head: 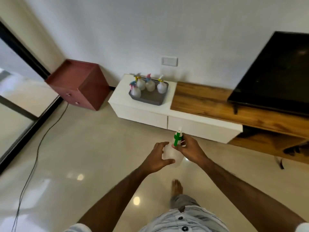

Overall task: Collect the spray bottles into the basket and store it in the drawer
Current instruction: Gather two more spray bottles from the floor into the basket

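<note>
**Both hands on a green-topped spray bottle, basket waiting on the white cabinet**

Fingers of the left hand [156, 156] curl round the translucent body of a spray bottle [172, 154], thumb across its front, while the fingers of the right hand [190, 148] pinch its neck just under the green trigger head [177, 138]. The bottle is held upright in the air above the floor, in front of the cabinet and well apart from the basket.

The floor [93, 156] is glossy pale tile that reflects ceiling lights. A plain white wall [133, 30] runs behind, with a white switch plate [169, 61] low on it. Against the wall stands a low white cabinet [120, 97] with two flat drawer fronts [197, 128] facing the person; a wooden TV stand [209, 101] adjoins it on the right and carries a dark television [274, 72].

On the cabinet top sits a grey basket [150, 97]. Four spray bottles [150, 84] stand upright in its far and left parts; its near right part shows bare floor.

To the left a dark red two-drawer chest [78, 84] stands beside the cabinet. A black cable [38, 148] trails from behind it across the floor. A black-framed glass door [20, 101] fills the left edge. One bare foot [177, 188] is on the tile between the person and the cabinet.
</note>
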